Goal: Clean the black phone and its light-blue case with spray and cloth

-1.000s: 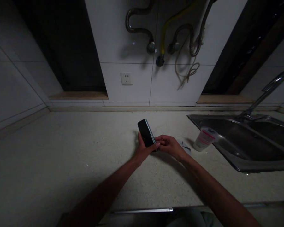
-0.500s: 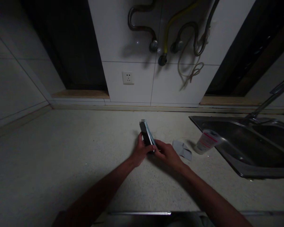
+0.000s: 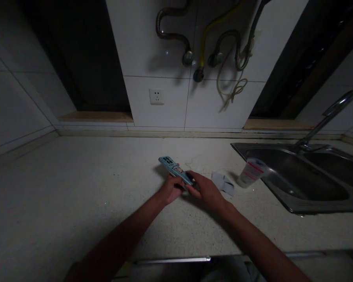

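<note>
A smartphone with a light-blue patterned case (image 3: 174, 167) is held above the countertop, its back turned up and the camera cutouts at the far left end. My left hand (image 3: 171, 188) grips its near left edge, thumb on top and the other fingers partly hidden underneath. On the near right end, my right hand (image 3: 204, 188) is closed around the phone and case. How fully the case sits on the phone is hard to make out in this dim light. A flat grey-white folded piece (image 3: 222, 183) lies on the counter just right of my right hand.
A plastic cup (image 3: 251, 172) with red print leans at the rim of the steel sink (image 3: 278, 203). The faucet (image 3: 320, 129) rises behind it. Hoses (image 3: 204, 43) and a socket (image 3: 156, 96) are on the tiled wall behind the pale countertop (image 3: 85, 188).
The phone and case have been turned over: the dark side faced me before, and now the light-blue back shows. Its far end has swung to the left. Both hands keep hold.
</note>
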A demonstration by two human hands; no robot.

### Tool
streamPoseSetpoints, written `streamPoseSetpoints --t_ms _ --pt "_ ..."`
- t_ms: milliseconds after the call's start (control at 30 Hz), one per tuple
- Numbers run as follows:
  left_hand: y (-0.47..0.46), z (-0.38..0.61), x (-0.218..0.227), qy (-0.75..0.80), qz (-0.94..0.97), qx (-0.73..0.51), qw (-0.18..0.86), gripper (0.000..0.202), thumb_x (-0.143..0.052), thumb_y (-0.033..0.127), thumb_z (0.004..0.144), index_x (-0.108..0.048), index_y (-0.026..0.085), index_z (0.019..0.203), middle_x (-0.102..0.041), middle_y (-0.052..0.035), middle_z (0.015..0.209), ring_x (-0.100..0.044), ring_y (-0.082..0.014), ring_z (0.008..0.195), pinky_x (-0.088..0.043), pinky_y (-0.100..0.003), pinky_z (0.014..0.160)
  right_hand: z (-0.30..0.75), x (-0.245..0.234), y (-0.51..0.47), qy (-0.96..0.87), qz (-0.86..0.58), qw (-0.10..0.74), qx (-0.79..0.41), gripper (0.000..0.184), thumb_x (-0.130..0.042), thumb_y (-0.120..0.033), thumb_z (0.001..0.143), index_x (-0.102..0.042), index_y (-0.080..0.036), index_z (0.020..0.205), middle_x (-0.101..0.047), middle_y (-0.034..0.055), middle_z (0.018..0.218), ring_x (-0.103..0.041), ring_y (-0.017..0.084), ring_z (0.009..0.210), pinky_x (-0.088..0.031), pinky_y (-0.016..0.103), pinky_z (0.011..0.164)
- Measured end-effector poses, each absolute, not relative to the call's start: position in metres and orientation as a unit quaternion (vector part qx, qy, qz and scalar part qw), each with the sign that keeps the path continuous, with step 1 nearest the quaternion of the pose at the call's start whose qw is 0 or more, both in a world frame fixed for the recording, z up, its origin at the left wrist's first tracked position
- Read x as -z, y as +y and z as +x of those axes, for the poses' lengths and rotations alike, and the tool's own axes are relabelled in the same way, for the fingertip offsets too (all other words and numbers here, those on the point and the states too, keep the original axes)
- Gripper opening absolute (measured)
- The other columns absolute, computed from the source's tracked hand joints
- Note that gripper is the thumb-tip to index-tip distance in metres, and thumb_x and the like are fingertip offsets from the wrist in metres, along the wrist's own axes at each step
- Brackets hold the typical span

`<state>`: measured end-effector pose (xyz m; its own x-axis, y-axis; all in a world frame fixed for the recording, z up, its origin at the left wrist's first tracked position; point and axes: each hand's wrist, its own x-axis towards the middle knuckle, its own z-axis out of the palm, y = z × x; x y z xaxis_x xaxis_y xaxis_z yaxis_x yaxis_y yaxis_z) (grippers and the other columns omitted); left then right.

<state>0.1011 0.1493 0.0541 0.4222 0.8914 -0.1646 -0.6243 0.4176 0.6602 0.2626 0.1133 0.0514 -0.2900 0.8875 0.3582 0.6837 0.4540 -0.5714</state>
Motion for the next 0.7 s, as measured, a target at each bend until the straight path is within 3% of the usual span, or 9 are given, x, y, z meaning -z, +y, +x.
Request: streamPoseSetpoints --t_ms 267,533,700 --pt "0.150 0.102 -0.047 0.255 0.301 -0.422 0.816 0.032 -0.062 0.002 0.045 -0.054 0.017 0.071 -0.064 -0.0009 0.079 -0.060 -0.0166 0.075 -0.051 -0.031 0.069 0.269 -0.053 0.113 -0.834 -0.438 0.280 -0.185 0.039 -0.053 -0.030 0.093 -0.054 -0.017 0.130 -0.066 0.0169 0.122 -0.066 0.027 0.107 -0.053 0.042 0.093" --pt "0.155 0.095 -0.044 0.246 0.298 -0.401 0.831 0.059 -0.061 -0.006 0.042 -0.063 0.020 0.095 -0.066 0.0019 0.081 -0.062 -0.0165 0.076 -0.048 -0.029 0.071 0.272 -0.041 0.114 -0.862 -0.423 0.249 -0.126 0.059 -0.055 -0.011 0.081 -0.046 -0.013 0.140 -0.053 0.0221 0.142 -0.050 0.030 0.134 -0.043 0.050 0.111" --pt "0.155 0.092 -0.045 0.242 0.310 -0.385 0.835 0.059 -0.061 -0.006 0.044 -0.066 0.020 0.097 -0.070 -0.0006 0.088 -0.062 -0.0170 0.076 -0.046 -0.030 0.072 0.270 -0.034 0.111 -0.836 -0.484 0.230 -0.117 0.069 -0.057 -0.015 0.081 -0.037 -0.010 0.147 -0.045 0.0277 0.149 -0.054 0.034 0.131 -0.050 0.051 0.103"
